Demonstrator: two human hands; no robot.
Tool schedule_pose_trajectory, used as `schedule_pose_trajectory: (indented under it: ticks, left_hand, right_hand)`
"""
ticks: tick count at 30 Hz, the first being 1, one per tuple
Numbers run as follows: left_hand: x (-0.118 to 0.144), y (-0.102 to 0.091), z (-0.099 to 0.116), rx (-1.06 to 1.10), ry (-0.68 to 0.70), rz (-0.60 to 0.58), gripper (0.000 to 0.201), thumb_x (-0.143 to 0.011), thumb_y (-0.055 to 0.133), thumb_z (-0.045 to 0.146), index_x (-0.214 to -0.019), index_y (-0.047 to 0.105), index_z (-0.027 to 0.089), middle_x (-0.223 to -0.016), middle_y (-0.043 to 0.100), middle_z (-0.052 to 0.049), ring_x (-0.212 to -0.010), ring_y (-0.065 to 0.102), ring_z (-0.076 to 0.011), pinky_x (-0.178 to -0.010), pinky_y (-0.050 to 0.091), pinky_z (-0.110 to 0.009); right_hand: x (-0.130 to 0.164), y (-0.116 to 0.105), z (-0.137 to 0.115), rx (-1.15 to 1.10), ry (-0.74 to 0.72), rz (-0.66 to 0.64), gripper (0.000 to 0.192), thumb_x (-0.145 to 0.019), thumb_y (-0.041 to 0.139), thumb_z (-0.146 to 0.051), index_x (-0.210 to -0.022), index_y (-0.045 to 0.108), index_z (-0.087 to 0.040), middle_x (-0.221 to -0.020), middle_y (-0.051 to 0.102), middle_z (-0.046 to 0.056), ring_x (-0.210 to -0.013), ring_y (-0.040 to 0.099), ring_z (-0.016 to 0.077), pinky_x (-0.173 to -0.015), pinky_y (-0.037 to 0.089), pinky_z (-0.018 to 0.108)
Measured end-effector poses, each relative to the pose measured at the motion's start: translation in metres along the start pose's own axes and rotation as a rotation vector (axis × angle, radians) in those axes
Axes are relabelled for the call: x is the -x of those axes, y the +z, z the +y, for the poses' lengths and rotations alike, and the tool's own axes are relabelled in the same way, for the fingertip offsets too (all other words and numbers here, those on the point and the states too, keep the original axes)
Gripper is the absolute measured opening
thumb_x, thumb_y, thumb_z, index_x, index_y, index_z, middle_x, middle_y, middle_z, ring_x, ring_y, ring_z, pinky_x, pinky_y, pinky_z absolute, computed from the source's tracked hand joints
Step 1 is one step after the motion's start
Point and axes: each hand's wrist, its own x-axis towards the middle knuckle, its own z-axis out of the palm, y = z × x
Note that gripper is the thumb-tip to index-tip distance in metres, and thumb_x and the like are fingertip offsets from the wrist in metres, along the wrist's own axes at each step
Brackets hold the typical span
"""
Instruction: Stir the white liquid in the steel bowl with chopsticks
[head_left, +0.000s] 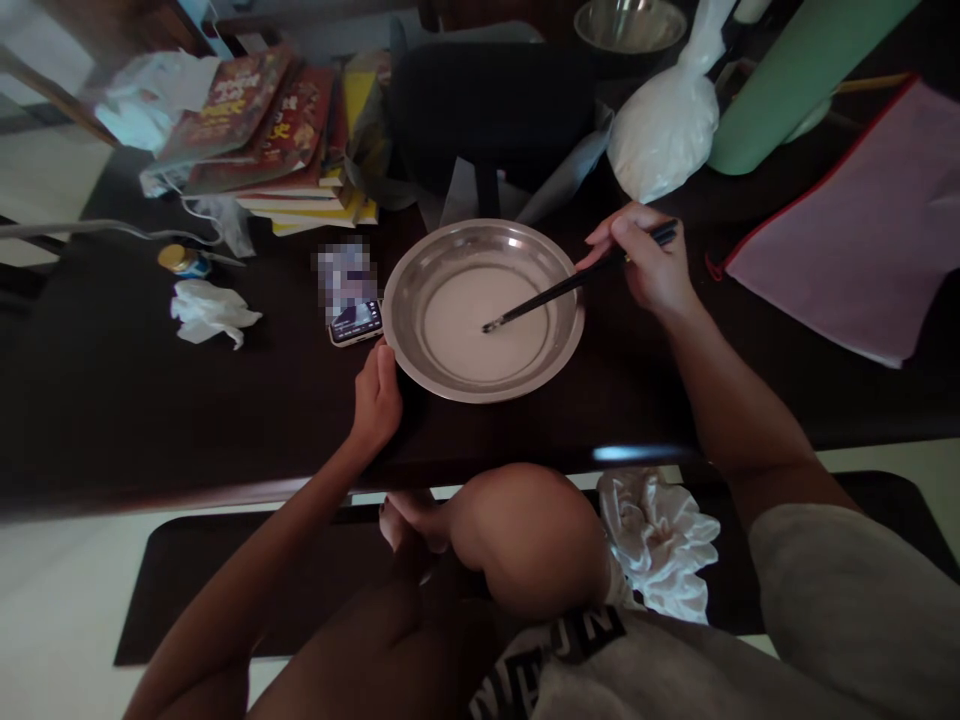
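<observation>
A wide steel bowl (420,275) with pale whitish liquid in it sits on the dark table (112,400). My right hand (652,265) holds dark chopsticks (559,292) at the bowl's right; their tips rest in the liquid near the middle. My left hand (377,395) lies on the table against the bowl's lower left rim, fingers loosely curled with the thumb up by the rim, holding nothing.
A phone (355,322) lies left of the bowl. Crumpled tissue (210,312) and a small jar (180,260) lie farther left. Stacked books (277,140), a white plastic bag (664,130), a green cylinder (787,80), a second steel bowl (630,25) and a pink pouch (855,240) stand behind.
</observation>
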Motion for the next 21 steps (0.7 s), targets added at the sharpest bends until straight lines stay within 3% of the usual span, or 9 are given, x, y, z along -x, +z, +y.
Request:
schedule_pose_trajectory:
  ticks: [6, 11, 17, 21]
  left_hand:
    - [-0.0001, 0.0000, 0.0015, -0.001, 0.005, -0.001, 0.063, -0.099, 0.026, 0.065, -0.111, 0.065, 0.017, -0.110, 0.071, -0.010, -0.106, 0.064, -0.0217, -0.097, 0.050, -0.036]
    - [-0.0005, 0.0004, 0.0018, -0.004, 0.008, 0.002, 0.065, -0.098, 0.025, 0.067, -0.110, 0.065, 0.017, -0.110, 0.071, -0.010, -0.107, 0.064, -0.0218, -0.097, 0.050, -0.036]
    - [-0.0003, 0.0000, 0.0006, -0.017, -0.001, 0.002, 0.066, -0.098, 0.024, 0.067, -0.111, 0.064, 0.017, -0.111, 0.070, -0.011, -0.109, 0.064, -0.0221, -0.098, 0.050, -0.036]
    - [-0.0001, 0.0001, 0.0001, -0.009, 0.000, 0.007, 0.064, -0.098, 0.026, 0.066, -0.109, 0.065, 0.018, -0.110, 0.071, -0.010, -0.108, 0.064, -0.0220, -0.097, 0.050, -0.035]
  right_hand:
    - [0.0010, 0.0025, -0.0007, -0.026, 0.043, -0.111, 0.038, -0.080, 0.068, -0.063, -0.078, 0.072, -0.026, -0.069, 0.071, 0.000, -0.073, 0.074, 0.0189, -0.073, 0.060, 0.035]
    - [-0.0027, -0.0012, 0.0024, -0.032, -0.016, 0.007, 0.043, -0.083, 0.062, -0.066, -0.074, 0.071, -0.025, -0.062, 0.068, 0.000, -0.069, 0.074, 0.0199, -0.070, 0.060, 0.035]
    - [0.0009, 0.0013, 0.0000, 0.007, 0.013, -0.119, 0.040, -0.081, 0.066, -0.066, -0.074, 0.071, -0.027, -0.067, 0.071, 0.000, -0.075, 0.074, 0.0200, -0.069, 0.061, 0.035]
    - [-0.0006, -0.0024, 0.0021, 0.011, 0.012, -0.020, 0.042, -0.084, 0.062, -0.065, -0.073, 0.070, -0.025, -0.067, 0.071, 0.000, -0.078, 0.075, 0.0204, -0.066, 0.060, 0.032]
